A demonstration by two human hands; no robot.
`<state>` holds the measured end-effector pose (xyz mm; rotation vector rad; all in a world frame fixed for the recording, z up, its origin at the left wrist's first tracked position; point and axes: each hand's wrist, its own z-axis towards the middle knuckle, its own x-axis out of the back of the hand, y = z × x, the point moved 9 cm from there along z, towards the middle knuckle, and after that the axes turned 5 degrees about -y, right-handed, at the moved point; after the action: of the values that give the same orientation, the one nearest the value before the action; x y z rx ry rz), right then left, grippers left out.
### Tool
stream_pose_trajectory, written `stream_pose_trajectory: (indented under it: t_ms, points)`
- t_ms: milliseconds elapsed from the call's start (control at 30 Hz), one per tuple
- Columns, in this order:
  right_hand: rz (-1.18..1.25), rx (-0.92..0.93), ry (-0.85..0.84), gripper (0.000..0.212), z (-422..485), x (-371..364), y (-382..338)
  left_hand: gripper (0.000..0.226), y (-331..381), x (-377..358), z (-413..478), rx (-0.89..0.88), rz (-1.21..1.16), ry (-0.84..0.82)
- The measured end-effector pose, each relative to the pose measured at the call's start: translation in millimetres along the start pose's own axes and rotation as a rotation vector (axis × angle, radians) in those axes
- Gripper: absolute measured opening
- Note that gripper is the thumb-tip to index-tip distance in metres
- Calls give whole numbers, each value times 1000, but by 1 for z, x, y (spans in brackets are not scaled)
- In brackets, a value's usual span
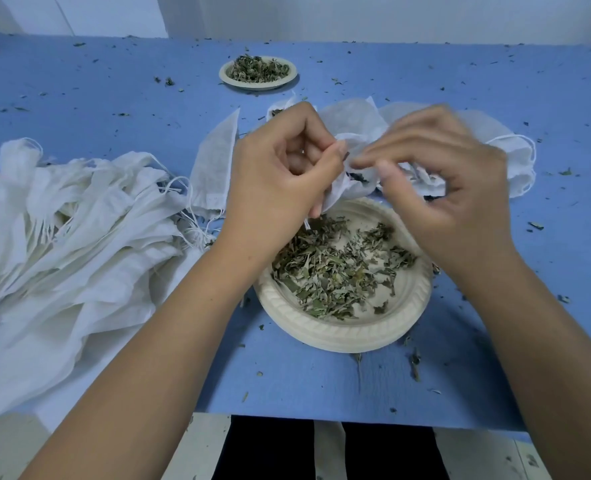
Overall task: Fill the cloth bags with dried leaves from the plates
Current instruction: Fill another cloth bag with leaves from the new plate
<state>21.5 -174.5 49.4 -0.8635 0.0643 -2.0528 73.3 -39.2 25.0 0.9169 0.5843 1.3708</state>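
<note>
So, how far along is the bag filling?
Done, it seems: bags beyond the hands. In hand: the left hand pinches one bag over the near plate, the right hand at its mouth. Left: the pile of empty bags, leaves here and on the far plate.

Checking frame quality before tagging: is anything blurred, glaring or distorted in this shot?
Head view: the right hand is smeared by motion blur; the left hand pinching the white cloth bag is sharp, as is the round beige paper plate of dried leaves. Head view again: soft even light, no glare on the blue table; wide-angle stretch enlarges the forearms.
</note>
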Motion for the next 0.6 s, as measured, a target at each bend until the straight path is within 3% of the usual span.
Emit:
stream_pose_trajectory:
  t_ms: [67,133,233,400,433,500,567,600]
  points:
    - [-16,-28,21,30,-1,6,-1,22,1,2,0,-10,-8,19]
    - [-36,-35,-142,39,-1,-14,-5,21,7,0,-2,-44,-14,2]
    - [6,-89,-415,35,-7,-49,-3,18,13,-6,-4,-72,21,-40]
    - [275,-141,-134,26,4,-3,12,24,10,21,0,-36,8,178]
    - [390,-175,-208,28,3,-5,16,26,9,27,1,-31,6,219]
    - [565,-317,-566,35,-11,-35,15,27,8,30,1,-23,10,253]
    - [514,-401,-922,31,-36,-67,11,25,7,28,0,-10,9,244]
    - [448,-393,-974,26,-41,-74,11,23,7,26,0,-7,7,230]
